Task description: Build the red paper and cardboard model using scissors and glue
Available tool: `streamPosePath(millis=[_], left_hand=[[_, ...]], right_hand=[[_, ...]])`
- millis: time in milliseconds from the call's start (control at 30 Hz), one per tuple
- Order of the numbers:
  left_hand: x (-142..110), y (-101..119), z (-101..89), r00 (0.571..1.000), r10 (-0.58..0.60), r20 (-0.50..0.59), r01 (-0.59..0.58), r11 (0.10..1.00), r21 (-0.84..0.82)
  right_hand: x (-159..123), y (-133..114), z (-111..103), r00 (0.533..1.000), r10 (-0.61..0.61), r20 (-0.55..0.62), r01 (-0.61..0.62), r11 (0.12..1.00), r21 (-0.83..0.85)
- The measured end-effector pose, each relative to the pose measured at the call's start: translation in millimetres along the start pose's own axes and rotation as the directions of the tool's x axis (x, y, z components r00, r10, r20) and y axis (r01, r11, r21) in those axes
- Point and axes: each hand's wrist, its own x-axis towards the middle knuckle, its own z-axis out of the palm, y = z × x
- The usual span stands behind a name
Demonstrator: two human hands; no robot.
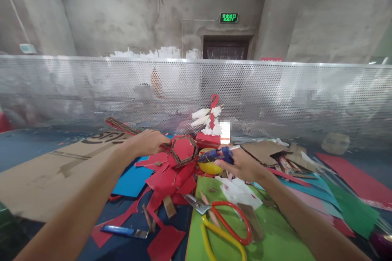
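Observation:
With fingers closed, my left hand (152,140) grips the left side of a red hexagonal cardboard piece (184,150) edged with brown corrugated strips. In my right hand (241,163) is a dark blue glue gun (214,155), its nozzle pointing left at the hexagon's right edge; I cannot tell whether they touch. A yellow round object (210,167) lies beneath the glue gun. Behind both hands stands a red paper model (213,116) with white flower-like pieces on a red base. Red paper scraps (171,179) spread below the hexagon.
Scissors (211,212) with orange and yellow handles lie on a green sheet (275,232). A blue utility knife (124,231) rests at front left. Flat cardboard (61,171) covers the left side; coloured sheets (321,195) pile up at right. A perforated metal panel (107,89) runs behind.

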Motion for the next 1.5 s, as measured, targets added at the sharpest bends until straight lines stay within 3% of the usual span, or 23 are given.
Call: streamPosePath(millis=[200, 467, 733, 1067, 1367, 1500], left_hand=[[3, -5, 3.8, 1.0, -0.011, 0.018, 0.011, 1.0, -0.018], [4, -4, 3.5, 0.999, -0.022, 0.027, 0.023, 0.999, -0.025], [3, -1, 1.2, 0.999, -0.028, 0.027, 0.028, 1.0, -0.009], [4, 2, 0.6, 1.0, -0.01, 0.02, 0.01, 1.0, 0.018], [6, 8, -0.9, 1.0, 0.018, 0.017, -0.019, 0.995, 0.095], [6, 8, -0.7, 1.0, 0.019, 0.011, -0.02, 0.995, 0.095]], right_hand=[[1, 2, 5, 0.993, 0.006, -0.117, -0.023, 0.99, -0.14], [1, -17, 15, 0.996, -0.034, -0.079, 0.022, 0.988, -0.156], [1, 8, 7, 0.997, -0.009, -0.081, -0.008, 0.98, -0.198], [2, 3, 10, 0.98, 0.051, -0.195, -0.042, 0.998, 0.051], [5, 2, 15, 0.952, 0.028, -0.303, -0.084, 0.981, -0.174], [5, 0, 17, 0.948, 0.053, -0.315, -0.12, 0.973, -0.196]])
